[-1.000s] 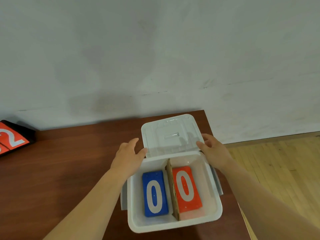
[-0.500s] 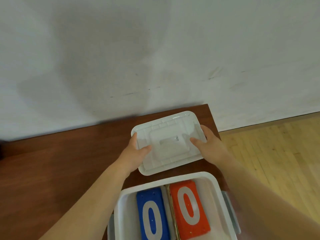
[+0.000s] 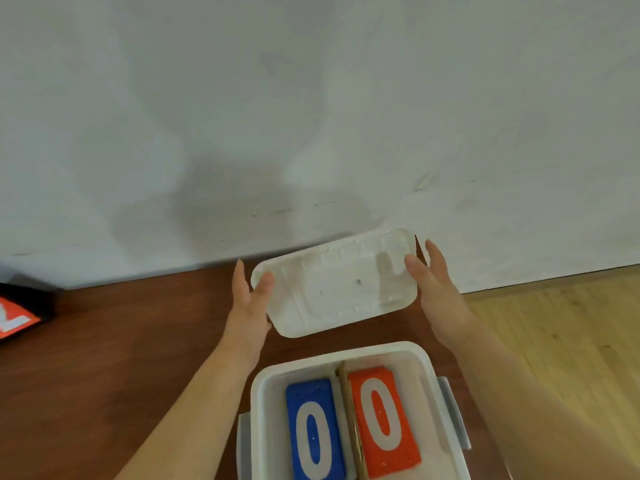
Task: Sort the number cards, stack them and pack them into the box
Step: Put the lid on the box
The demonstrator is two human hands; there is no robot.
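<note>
Number cards (image 3: 346,431) — blue 0 (image 3: 315,434), red 0 (image 3: 382,420) — lie packed in the white box (image 3: 263,375). Left hand (image 3: 247,306) and right hand (image 3: 436,285) pinch the lid (image 3: 332,289) by its ends, now raised off the table (image 3: 121,341) and tilted; closing looks next.

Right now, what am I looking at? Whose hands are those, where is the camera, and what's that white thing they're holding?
There is no machine here, just a person. The camera sits on their head and looks down, so you see their own two arms reaching forward. The left hand and the right hand hold a white plastic lid by its two short ends, with a thumb on the face towards us. Nearer to the person, on a brown wooden table, stands an open white box. Inside, a cardboard divider splits it in two. A blue card with a white 0 lies on the left, and a red card with a white 0 lies on the right. At the far left edge lies a red-and-black thing, mostly cut off.
</note>
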